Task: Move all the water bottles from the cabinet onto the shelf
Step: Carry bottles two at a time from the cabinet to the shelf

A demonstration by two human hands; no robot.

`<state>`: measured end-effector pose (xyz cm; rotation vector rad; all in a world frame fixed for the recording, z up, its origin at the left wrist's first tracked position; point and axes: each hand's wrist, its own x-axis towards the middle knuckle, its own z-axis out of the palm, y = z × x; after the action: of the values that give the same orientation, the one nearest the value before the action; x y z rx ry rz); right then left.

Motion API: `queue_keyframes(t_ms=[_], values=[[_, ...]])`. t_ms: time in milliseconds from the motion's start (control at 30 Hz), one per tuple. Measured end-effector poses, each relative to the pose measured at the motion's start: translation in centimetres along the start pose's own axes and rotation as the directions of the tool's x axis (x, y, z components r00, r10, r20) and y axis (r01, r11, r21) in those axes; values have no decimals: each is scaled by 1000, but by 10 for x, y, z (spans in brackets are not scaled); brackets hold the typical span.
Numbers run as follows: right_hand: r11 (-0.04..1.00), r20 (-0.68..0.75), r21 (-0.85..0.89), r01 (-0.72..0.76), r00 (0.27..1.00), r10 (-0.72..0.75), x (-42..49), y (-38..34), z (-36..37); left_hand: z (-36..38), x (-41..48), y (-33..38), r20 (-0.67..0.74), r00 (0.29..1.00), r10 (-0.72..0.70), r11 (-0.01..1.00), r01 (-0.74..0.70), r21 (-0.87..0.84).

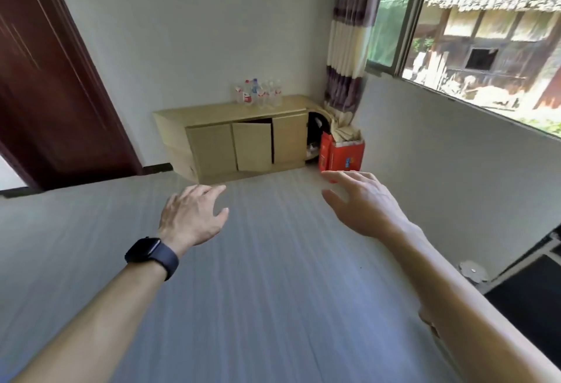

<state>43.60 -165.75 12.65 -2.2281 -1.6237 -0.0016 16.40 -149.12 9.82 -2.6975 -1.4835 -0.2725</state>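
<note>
Cabinet (243, 136): pale wood, showing matt. Bottles (259, 94): clear plastic, catching light. Door (51, 85): dark red-brown wood, gleaming slightly. Floor (258, 261): grey, looking smooth. Curtain (349, 48): striped cloth. Box (341, 155): red cardboard. Watch (151, 253): looking matt black.

The cabinet (243, 127) is a pale yellowish wood tone. The water bottles (258, 94) on top are clear, with red-and-white labels and one blue one. A red box (343, 155) stands beside it, under a curtain (349, 48) banded in dark purple and cream. The door (51, 85) is deep reddish brown, the walls white, the floor (273, 261) pale grey with fine streaks. A black watch (151, 253) circles the left wrist.
</note>
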Motion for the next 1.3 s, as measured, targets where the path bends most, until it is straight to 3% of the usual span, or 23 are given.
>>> queue_keyframes(t_ms=[467, 800, 1100, 1300], values=[[996, -1, -81, -29, 1000, 29, 245, -27, 86, 60, 263, -110, 22, 997, 76, 996, -75, -41], [998, 13, -33, -47, 999, 48, 427, -11, 148, 110, 445, -144, 100, 987, 128, 991, -123, -56], [1000, -12, 10, -7, 1000, 7, 628, 26, 180, 120, 636, -170, 29, 999, 14, 997, -12, -70], [998, 17, 49, 29, 999, -30, 740, 32, 207, 149, 732, -196, 60, 998, -2, 998, 6, -70]])
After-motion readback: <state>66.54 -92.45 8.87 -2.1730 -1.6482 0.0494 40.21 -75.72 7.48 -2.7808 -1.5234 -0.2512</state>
